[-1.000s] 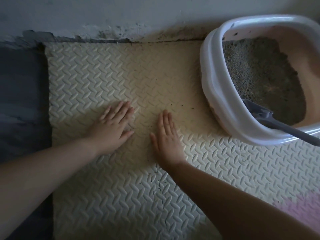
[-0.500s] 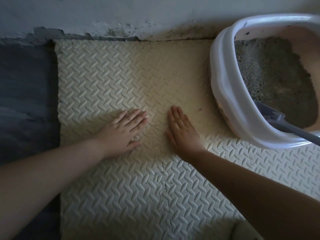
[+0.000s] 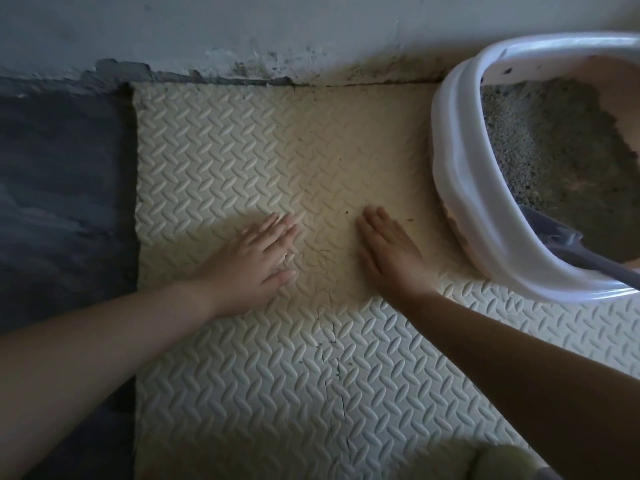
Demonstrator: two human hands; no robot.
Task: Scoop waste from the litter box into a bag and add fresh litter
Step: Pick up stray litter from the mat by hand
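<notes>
1. While the left hand [image 3: 258,258] and the right hand [image 3: 388,252] both lie flat on the foam mat [image 3: 242,150], fingers straight and gripping nothing, the scoop [image 3: 568,244] sits untouched to the right of the right hand, its blade in the litter [image 3: 547,143] and its handle leaning over the rim of the litter box [image 3: 460,188].
2. A careless reach from the right hand could knock that overhanging handle (it looks lightly balanced) and flick grains onto the mat.
3. Dark specks [image 3: 410,220] lie just beyond the right fingertips; palms sliding over them would likely grind them into the mat's grooves.
4. No bag shows near either hand, so a loaded scoop may face a long carry and spill on the way.
5. The box sits near the right hand; weight leaned on its rim might tip it.
</notes>
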